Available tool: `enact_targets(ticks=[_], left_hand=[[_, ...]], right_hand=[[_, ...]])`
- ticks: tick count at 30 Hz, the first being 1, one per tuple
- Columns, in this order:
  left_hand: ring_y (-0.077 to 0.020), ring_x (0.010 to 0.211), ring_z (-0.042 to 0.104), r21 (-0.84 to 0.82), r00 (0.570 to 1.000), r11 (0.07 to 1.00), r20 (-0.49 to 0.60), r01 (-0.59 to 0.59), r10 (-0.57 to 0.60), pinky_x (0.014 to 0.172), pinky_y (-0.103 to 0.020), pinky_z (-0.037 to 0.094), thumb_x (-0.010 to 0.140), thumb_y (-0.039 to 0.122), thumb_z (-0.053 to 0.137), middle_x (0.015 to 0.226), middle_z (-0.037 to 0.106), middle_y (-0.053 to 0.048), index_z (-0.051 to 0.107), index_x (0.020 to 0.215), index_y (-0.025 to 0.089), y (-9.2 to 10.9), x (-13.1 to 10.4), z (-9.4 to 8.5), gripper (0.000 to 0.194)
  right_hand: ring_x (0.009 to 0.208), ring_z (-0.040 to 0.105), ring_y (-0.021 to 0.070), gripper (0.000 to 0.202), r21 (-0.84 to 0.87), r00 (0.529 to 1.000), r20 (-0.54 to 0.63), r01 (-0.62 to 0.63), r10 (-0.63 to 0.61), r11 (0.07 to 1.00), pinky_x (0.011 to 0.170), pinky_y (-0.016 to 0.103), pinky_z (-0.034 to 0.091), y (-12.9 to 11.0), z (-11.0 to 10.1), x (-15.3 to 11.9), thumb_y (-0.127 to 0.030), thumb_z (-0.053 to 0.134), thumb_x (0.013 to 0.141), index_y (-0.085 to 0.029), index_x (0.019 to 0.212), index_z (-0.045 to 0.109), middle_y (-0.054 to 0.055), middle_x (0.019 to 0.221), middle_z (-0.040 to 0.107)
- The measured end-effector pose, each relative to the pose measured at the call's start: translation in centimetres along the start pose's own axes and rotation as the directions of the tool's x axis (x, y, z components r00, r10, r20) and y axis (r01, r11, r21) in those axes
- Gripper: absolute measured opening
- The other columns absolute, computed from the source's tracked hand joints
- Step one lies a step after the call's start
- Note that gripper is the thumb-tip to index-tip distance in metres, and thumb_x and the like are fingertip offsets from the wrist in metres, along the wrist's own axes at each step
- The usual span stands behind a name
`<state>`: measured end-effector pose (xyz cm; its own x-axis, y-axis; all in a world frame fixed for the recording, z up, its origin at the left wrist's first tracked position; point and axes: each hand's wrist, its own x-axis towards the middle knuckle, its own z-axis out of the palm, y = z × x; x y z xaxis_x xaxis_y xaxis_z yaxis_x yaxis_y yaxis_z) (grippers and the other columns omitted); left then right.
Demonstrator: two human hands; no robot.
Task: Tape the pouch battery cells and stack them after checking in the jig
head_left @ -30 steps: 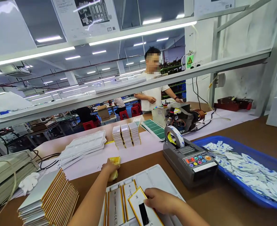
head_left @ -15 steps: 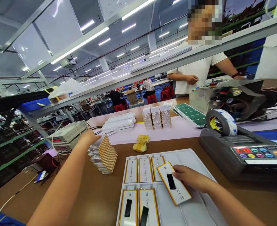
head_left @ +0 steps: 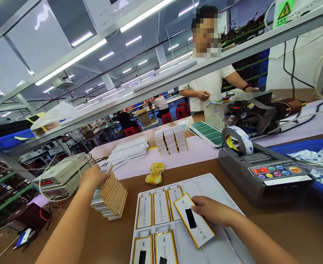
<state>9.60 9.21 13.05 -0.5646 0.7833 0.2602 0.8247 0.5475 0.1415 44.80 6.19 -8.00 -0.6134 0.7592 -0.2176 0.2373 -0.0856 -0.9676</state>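
While our right grip [head_left: 209,211] pinches a white cell [head_left: 195,222] near the middle of one long side, the thumb lies on its face beside a black strip [head_left: 190,218] and the other fingers are mostly hidden. The cell is held askew above the tray [head_left: 204,183], covering part of the third cell in the upper row; we cannot tell whether a corner touches. It looks thin, light and fairly stiff, with a smooth face that may slide and a body that bending or a hard squeeze could harm, so we would hold it lightly by the long yellow edges, clear of the strip. Below the upper row, two more cells with strips are cut off by the picture's bottom edge. Left of the tray, our left grip [head_left: 94,178] is at the top of a stack [head_left: 112,198] on the worktop [head_left: 109,242]; whether it has closed on anything, we cannot tell. Beyond the tray lies a yellow pad [head_left: 155,173], and to the right stands a dispenser [head_left: 265,179] bearing a tape roll [head_left: 245,141], with a blue bin [head_left: 296,146] beside it.
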Motion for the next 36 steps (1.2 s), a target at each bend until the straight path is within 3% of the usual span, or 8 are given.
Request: enact_targets(ticks=[4,8,14,18,23,28,33,36], left_hand=[[-0.0216,0.062,0.056,-0.030,0.984,0.988,0.091,-0.150,0.152,0.053,-0.027,0.038,0.054,0.044,0.061,0.070,0.059,-0.005,0.049,0.085,0.019,4.0,-1.2,2.6,0.042],[-0.0192,0.062,0.055,-0.114,0.937,0.946,0.148,-0.302,0.317,0.054,-0.025,0.037,0.056,0.041,0.062,0.067,0.060,-0.003,0.050,0.084,0.021,9.5,-3.2,8.4,0.037],[-0.0225,0.077,0.057,-0.181,0.871,0.900,0.236,-0.397,0.431,0.059,-0.027,0.038,0.058,0.040,0.061,0.082,0.062,-0.007,0.049,0.089,0.021,18.0,-5.7,16.0,0.039],[-0.0264,0.084,0.056,-0.174,0.840,0.887,0.289,-0.427,0.460,0.064,-0.030,0.039,0.056,0.033,0.062,0.088,0.061,-0.012,0.049,0.090,0.018,21.0,-6.1,18.9,0.039],[-0.0312,0.091,0.054,-0.147,0.824,0.878,0.304,-0.455,0.478,0.070,-0.036,0.039,0.059,0.032,0.058,0.094,0.059,-0.018,0.048,0.097,0.015,21.3,-6.2,20.6,0.043],[-0.0317,0.094,0.052,-0.171,0.811,0.874,0.326,-0.455,0.486,0.074,-0.039,0.038,0.061,0.048,0.054,0.097,0.058,-0.017,0.051,0.090,0.018,20.6,-5.3,19.3,0.042],[-0.0378,0.102,0.046,-0.118,0.915,0.958,0.285,-0.262,0.285,0.076,-0.046,0.035,0.066,0.038,0.048,0.106,0.050,-0.024,0.045,0.096,0.015,17.5,-2.7,17.8,0.038],[-0.0381,0.095,0.051,-0.116,0.923,0.984,0.346,-0.135,0.168,0.072,-0.046,0.037,0.057,0.034,0.056,0.098,0.054,-0.025,0.041,0.099,0.015,15.5,-1.0,18.5,0.048]], right_hand=[[0.084,0.054,0.0177,0.023,-0.028,0.999,-0.028,-0.038,0.037,0.999,0.068,0.027,0.038,-0.5,-0.1,0.0,-0.029,0.043,0.075,-0.016,0.090,0.055,0.006,0.095,0.060],[0.082,0.053,0.0170,0.021,-0.106,0.997,-0.069,-0.047,0.040,0.993,0.065,0.026,0.037,-0.9,-0.1,-0.1,-0.029,0.043,0.075,-0.017,0.088,0.055,0.005,0.093,0.060],[0.079,0.052,0.0157,0.023,-0.219,0.993,-0.109,-0.057,0.034,0.974,0.061,0.023,0.035,-1.5,-0.3,-0.2,-0.029,0.043,0.075,-0.016,0.088,0.056,0.005,0.092,0.060],[0.079,0.052,0.0158,0.025,-0.269,0.991,-0.124,-0.072,0.040,0.960,0.059,0.023,0.034,-2.1,-0.4,-0.4,-0.028,0.042,0.074,-0.016,0.090,0.057,0.005,0.092,0.060],[0.078,0.053,0.0173,0.028,-0.337,0.986,-0.159,-0.101,0.050,0.936,0.057,0.023,0.034,-3.2,-0.6,-0.8,-0.029,0.043,0.073,-0.017,0.091,0.059,0.006,0.091,0.061],[0.076,0.055,0.0176,0.029,-0.377,0.982,-0.180,-0.118,0.053,0.919,0.058,0.024,0.036,-3.4,-0.7,-0.5,-0.028,0.046,0.070,-0.018,0.092,0.061,0.006,0.091,0.062],[0.076,0.056,0.0181,0.031,-0.404,0.978,-0.201,-0.136,0.057,0.905,0.057,0.023,0.036,-2.9,-0.5,0.0,-0.031,0.047,0.069,-0.019,0.093,0.062,0.007,0.092,0.063],[0.076,0.057,0.0208,0.033,-0.426,0.975,-0.211,-0.149,0.062,0.892,0.054,0.025,0.034,-2.7,-0.5,0.0,-0.034,0.044,0.069,-0.020,0.094,0.061,0.007,0.093,0.063]])
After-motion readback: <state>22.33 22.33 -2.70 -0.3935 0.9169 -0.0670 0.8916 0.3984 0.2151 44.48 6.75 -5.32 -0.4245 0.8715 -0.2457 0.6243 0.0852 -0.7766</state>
